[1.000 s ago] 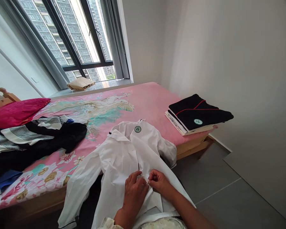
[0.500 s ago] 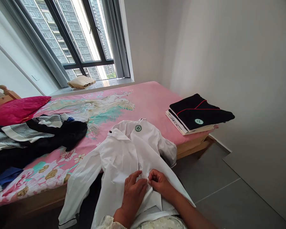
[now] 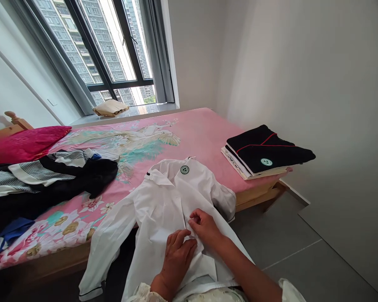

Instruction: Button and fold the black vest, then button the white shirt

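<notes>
A white shirt [image 3: 164, 205] with a green round badge lies half on the pink bed [image 3: 195, 134], its lower part hanging over the bed's near edge towards me. My left hand [image 3: 176, 260] rests on the shirt's front, fingers bent and pressing the cloth. My right hand [image 3: 204, 226] sits just above it, fingertips pinched on the shirt's front opening. Whether a button is between the fingers is too small to tell.
A folded stack topped by a black garment [image 3: 266, 153] sits at the bed's right corner. A heap of black and striped clothes [image 3: 50, 176] and a magenta pillow [image 3: 22, 144] lie at the left. A beige bag [image 3: 110, 108] rests on the windowsill. Grey floor [image 3: 290, 256] at the right.
My right hand has moved a little up the shirt's front opening, away from my left hand. The view has shifted slightly; the shirt lies as before.
</notes>
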`<state>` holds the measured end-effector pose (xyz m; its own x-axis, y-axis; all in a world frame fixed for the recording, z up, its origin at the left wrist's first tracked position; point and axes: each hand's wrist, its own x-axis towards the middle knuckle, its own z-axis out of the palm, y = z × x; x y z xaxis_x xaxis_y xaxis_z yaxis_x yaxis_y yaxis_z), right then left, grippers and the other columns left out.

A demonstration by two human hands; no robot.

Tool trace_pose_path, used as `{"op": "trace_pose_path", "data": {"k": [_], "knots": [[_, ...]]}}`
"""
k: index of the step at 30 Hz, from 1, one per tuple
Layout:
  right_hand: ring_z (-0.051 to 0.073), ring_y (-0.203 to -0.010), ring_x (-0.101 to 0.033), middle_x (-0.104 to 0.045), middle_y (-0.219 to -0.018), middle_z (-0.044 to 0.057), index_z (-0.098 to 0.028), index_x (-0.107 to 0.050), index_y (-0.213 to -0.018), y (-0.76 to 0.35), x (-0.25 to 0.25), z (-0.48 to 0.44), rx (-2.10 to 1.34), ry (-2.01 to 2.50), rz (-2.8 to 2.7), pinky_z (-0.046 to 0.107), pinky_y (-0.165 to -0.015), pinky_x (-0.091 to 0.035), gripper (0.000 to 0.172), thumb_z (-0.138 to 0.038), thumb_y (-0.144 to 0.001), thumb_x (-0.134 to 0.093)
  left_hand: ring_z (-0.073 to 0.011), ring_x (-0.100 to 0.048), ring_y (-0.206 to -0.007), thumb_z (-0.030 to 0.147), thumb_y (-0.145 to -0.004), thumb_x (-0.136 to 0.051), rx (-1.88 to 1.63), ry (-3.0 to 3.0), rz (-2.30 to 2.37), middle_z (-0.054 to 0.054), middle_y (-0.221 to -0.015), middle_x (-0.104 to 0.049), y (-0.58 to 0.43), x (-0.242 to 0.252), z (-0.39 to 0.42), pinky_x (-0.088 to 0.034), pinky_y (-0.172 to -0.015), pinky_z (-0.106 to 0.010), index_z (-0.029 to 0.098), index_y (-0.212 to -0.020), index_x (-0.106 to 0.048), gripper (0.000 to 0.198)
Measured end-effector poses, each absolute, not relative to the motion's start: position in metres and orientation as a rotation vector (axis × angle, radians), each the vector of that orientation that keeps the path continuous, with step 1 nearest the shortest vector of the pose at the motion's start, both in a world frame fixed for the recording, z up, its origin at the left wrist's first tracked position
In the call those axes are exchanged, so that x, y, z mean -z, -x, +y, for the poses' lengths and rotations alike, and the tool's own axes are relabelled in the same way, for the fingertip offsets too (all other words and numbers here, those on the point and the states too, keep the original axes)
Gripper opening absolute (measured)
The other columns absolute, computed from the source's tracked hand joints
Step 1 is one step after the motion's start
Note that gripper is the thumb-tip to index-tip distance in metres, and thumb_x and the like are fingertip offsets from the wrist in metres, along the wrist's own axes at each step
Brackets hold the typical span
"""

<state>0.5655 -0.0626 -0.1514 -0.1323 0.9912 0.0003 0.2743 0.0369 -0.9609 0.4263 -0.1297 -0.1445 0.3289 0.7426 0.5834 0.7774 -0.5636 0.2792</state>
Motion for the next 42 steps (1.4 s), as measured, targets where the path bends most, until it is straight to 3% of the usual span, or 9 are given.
{"op": "trace_pose_path", "data": {"k": [5, 9, 12, 15, 18, 20, 24, 31, 42], "knots": [[0.011, -0.057, -0.046, -0.056, -0.059, -0.002, -0.018, -0.059, -0.063, -0.557, 0.148, -0.045, -1.143, 1.322, -1.584, 0.023, -0.057, -0.033, 0.001, -0.018, -0.064, -0.059, -0.0164, -0.054, -0.086, 0.011, -0.083, -0.053, 1.088, 2.515, -1.402, -0.002, -0.087, -0.062, -0.43, 0.138, -0.129, -0.038, -0.078, -0.031, 0.022, -0.08, -0.062, 0.014], [0.01, -0.055, -0.047, -0.058, -0.061, -0.001, -0.016, -0.06, -0.068, -0.556, 0.159, -0.043, -1.258, 1.283, -1.494, 0.021, -0.053, -0.036, 0.013, -0.028, -0.071, -0.057, -0.0139, -0.052, -0.074, 0.011, -0.084, -0.052, 1.048, 2.594, -1.45, 0.0, -0.075, -0.06, -0.429, 0.139, -0.131, -0.036, -0.073, -0.03, 0.021, -0.076, -0.059, 0.014], [0.01, -0.054, -0.047, -0.058, -0.062, 0.0, -0.014, -0.062, -0.071, -0.556, 0.165, -0.046, -1.322, 1.236, -1.418, 0.021, -0.052, -0.038, 0.022, -0.036, -0.072, -0.059, -0.0144, -0.053, -0.077, 0.014, -0.085, -0.051, 1.098, 2.662, -1.494, -0.001, -0.079, -0.061, -0.427, 0.143, -0.132, -0.037, -0.074, -0.029, 0.022, -0.08, -0.059, 0.012], [0.012, -0.059, -0.051, -0.06, -0.064, 0.001, -0.014, -0.065, -0.072, -0.554, 0.166, -0.05, -1.375, 1.156, -1.311, 0.023, -0.056, -0.041, 0.028, -0.042, -0.071, -0.062, -0.016, -0.053, -0.078, 0.027, -0.085, -0.052, 1.302, 2.518, -1.836, -0.002, -0.08, -0.059, -0.423, 0.144, -0.125, -0.04, -0.073, -0.029, 0.02, -0.082, -0.056, 0.009], [0.014, -0.066, -0.055, -0.064, -0.07, 0.002, -0.015, -0.068, -0.077, -0.552, 0.165, -0.055, -1.362, 1.106, -1.292, 0.025, -0.064, -0.044, 0.027, -0.041, -0.073, -0.061, -0.0159, -0.05, -0.067, 0.043, -0.076, -0.06, 1.421, 2.267, -2.352, -0.001, -0.075, -0.055, -0.422, 0.139, -0.109, -0.039, -0.066, -0.029, 0.019, -0.081, -0.053, 0.025], [0.015, -0.071, -0.057, -0.066, -0.075, 0.002, -0.016, -0.069, -0.08, -0.552, 0.164, -0.057, -1.317, 1.103, -1.315, 0.026, -0.069, -0.045, 0.025, -0.038, -0.076, -0.059, -0.0162, -0.05, -0.065, 0.046, -0.07, -0.064, 1.513, 2.211, -2.58, 0.0, -0.075, -0.057, -0.423, 0.133, -0.097, -0.037, -0.065, -0.028, 0.019, -0.078, -0.057, 0.029], [0.015, -0.07, -0.059, -0.066, -0.075, 0.003, -0.017, -0.066, -0.08, -0.554, 0.163, -0.059, -1.176, 1.157, -1.377, 0.026, -0.068, -0.046, 0.017, -0.031, -0.078, -0.057, -0.0156, -0.051, -0.062, 0.047, -0.073, -0.057, 1.81, 2.195, -2.716, 0.0, -0.064, -0.059, -0.424, 0.13, -0.083, -0.037, -0.062, -0.026, 0.019, -0.068, -0.062, 0.029], [0.016, -0.076, -0.055, -0.062, -0.078, 0.003, -0.019, -0.061, -0.079, -0.555, 0.154, -0.063, -0.637, 1.196, -1.744, 0.026, -0.071, -0.042, 0.009, -0.02, -0.082, -0.052, -0.011, -0.047, -0.056, 0.051, -0.068, -0.06, 2.208, 2.036, -2.817, 0.002, -0.062, -0.058, -0.422, 0.146, -0.084, -0.037, -0.055, -0.022, 0.015, -0.074, -0.064, 0.037], [0.017, -0.081, -0.054, -0.062, -0.08, 0.004, -0.019, -0.06, -0.078, -0.555, 0.146, -0.065, -0.446, 1.203, -1.945, 0.027, -0.076, -0.039, 0.013, -0.015, -0.085, -0.05, -0.0089, -0.045, -0.053, 0.049, -0.067, -0.064, 2.322, 2.024, -2.773, 0.002, -0.063, -0.059, -0.421, 0.139, -0.087, -0.039, -0.053, -0.021, 0.013, -0.083, -0.066, 0.039]]}}
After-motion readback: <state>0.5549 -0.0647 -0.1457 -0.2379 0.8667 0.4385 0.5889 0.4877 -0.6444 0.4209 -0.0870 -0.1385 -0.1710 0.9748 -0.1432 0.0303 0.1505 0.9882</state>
